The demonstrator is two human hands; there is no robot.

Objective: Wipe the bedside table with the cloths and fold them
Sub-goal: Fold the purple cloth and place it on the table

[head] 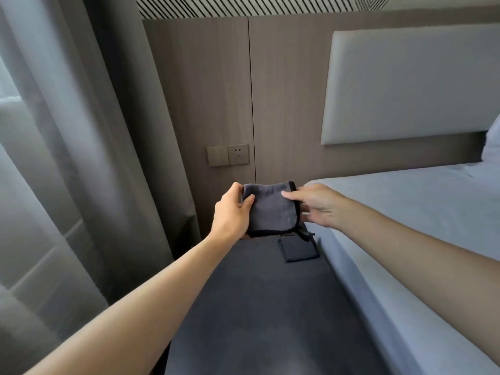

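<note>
Grey cloth (270,209) between both outstretched hands

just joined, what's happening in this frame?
A person is folding a grey microfibre cloth with black edging, held up in front of the wood-panelled wall. The left hand grips its left edge, thumb in front; the right hand has its fingers on the cloth's upper right corner. A second, darker folded cloth lies on the dark surface below, next to the bed with the pale sheet.
</note>
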